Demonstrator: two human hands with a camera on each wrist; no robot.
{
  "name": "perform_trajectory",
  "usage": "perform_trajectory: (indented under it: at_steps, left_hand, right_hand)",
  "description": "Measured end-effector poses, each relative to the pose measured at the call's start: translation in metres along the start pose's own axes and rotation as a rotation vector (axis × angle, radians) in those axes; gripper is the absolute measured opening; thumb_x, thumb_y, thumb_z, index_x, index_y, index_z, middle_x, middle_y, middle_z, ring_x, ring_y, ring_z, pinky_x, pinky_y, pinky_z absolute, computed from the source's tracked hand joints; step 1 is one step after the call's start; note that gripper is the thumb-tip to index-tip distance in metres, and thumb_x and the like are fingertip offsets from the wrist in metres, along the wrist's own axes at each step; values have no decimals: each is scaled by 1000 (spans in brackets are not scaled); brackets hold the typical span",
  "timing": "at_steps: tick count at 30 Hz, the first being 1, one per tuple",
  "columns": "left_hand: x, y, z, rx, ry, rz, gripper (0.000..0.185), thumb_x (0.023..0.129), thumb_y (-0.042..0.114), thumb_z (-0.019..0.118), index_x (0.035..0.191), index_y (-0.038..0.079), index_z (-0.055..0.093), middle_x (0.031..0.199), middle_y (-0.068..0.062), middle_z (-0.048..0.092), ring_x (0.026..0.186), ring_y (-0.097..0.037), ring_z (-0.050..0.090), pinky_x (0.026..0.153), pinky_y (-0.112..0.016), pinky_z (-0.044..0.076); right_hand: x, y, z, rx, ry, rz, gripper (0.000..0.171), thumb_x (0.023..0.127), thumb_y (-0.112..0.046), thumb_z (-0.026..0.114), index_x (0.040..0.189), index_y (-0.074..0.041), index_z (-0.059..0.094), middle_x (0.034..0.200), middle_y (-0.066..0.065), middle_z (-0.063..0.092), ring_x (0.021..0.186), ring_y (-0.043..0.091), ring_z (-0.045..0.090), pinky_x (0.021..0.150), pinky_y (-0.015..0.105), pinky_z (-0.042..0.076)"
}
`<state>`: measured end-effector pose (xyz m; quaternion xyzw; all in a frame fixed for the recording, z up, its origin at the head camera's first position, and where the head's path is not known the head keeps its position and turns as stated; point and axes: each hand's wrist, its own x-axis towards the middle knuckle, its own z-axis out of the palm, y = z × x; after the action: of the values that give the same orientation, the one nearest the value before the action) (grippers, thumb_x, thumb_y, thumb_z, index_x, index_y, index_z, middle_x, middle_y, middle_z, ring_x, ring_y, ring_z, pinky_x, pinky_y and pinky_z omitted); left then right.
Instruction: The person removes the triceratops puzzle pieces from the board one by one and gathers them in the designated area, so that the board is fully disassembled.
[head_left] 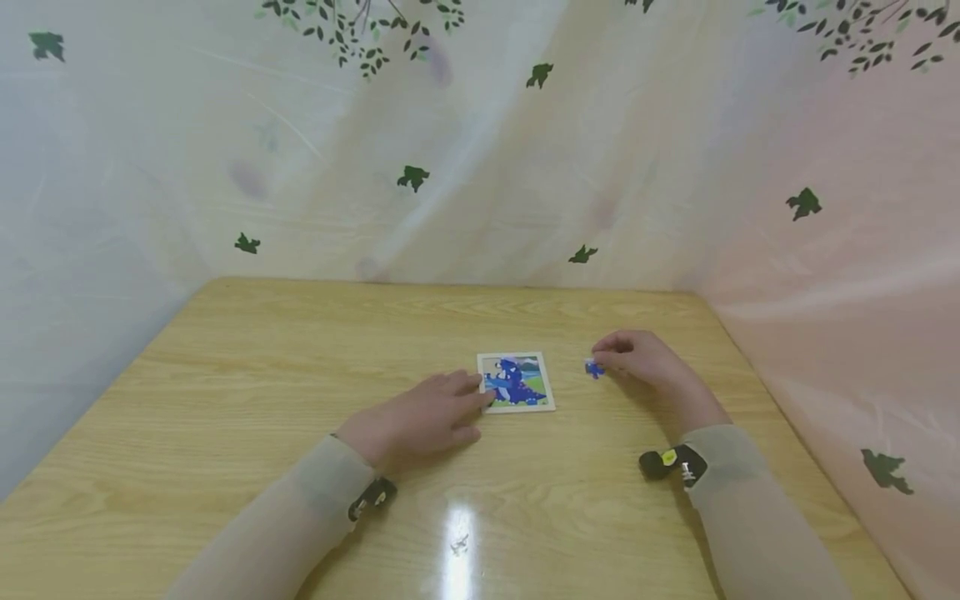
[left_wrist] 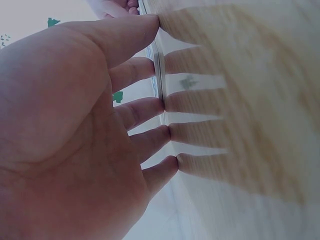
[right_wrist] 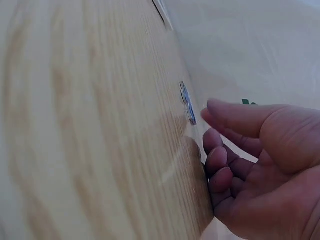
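A small square puzzle board point(head_left: 525, 385) with a blue dinosaur picture lies flat near the middle of the wooden table point(head_left: 262, 375). My left hand point(head_left: 465, 404) lies flat beside it, straight fingers touching the board's left edge point(left_wrist: 159, 75). A small blue puzzle piece point(head_left: 594, 368) lies on the table just right of the board. My right hand point(head_left: 611, 360) rests behind the piece with loosely curled fingers point(right_wrist: 217, 157). In the right wrist view the piece point(right_wrist: 187, 102) sits a little ahead of the thumb tip, apart from it.
A pale sheet printed with green leaves point(head_left: 412, 177) hangs close around the table's far, left and right sides. Bare wood stretches left of the board and toward the near edge, where a light glare point(head_left: 459, 533) shows. Black straps point(head_left: 672, 462) sit on both wrists.
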<state>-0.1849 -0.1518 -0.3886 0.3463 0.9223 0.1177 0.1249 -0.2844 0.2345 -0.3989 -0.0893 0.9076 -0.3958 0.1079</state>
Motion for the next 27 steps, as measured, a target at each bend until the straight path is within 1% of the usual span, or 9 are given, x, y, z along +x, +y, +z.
perform_trajectory:
  at_steps: [3,7,9,11,13,16,20,25,27]
  left_hand:
    - [-1,0,0,18,1,16,63,117,42,53,174,21,36,181,-13,27,166,-38,23,136,-53,17]
    - [0,0,0,47,5,29,64,117,42,52,174,18,36,180,-15,28,166,-39,24,136,-54,17]
    - [-1,0,0,55,5,29,64,117,43,52,174,18,35,180,-15,27,166,-39,23,136,-54,17]
    - [-1,-1,0,57,7,29,64,117,44,51,174,18,35,180,-15,27,166,-38,23,136,-54,17]
    - [-1,-1,0,58,4,29,65,117,45,50,175,19,33,181,-15,25,167,-38,22,136,-54,16]
    - [-1,-1,1,61,5,24,65,117,46,50,175,20,33,181,-14,25,167,-38,22,136,-55,16]
    - [1,-3,3,59,5,9,66,116,48,51,175,23,34,181,-13,24,167,-38,22,136,-55,17]
    - [2,-3,3,60,9,9,66,116,47,53,175,23,35,181,-14,26,166,-39,24,135,-57,18]
    - [2,-3,3,60,12,9,66,116,46,53,175,22,35,181,-14,27,166,-39,24,135,-57,18]
  right_hand:
    - [0,-2,0,46,10,-5,39,112,-25,69,138,3,69,122,16,71,108,29,59,89,36,51]
    - [-2,-12,1,66,78,-35,41,112,-27,68,144,0,67,125,16,68,113,29,59,95,37,51]
    - [-2,-21,3,55,109,-63,41,112,-28,69,145,-2,68,127,16,68,115,29,59,97,39,51]
    - [-1,-30,4,34,119,-101,41,111,-28,70,145,-4,69,127,15,68,116,29,60,98,40,52]
    - [0,-39,7,3,109,-133,40,111,-27,71,145,-6,70,127,13,69,116,29,61,97,40,54]
    - [5,-51,13,-35,64,-190,39,111,-27,72,145,-8,71,124,11,71,115,28,64,95,41,56]
    - [13,-63,25,-50,0,-244,39,110,-25,73,145,-8,72,121,9,71,112,28,65,94,44,57]
    - [22,-77,39,-40,-53,-282,38,108,-23,75,144,-9,73,123,7,72,115,28,66,102,49,57]
    - [24,-84,43,-43,-69,-298,38,108,-22,75,144,-9,73,124,7,72,116,28,66,103,49,57]
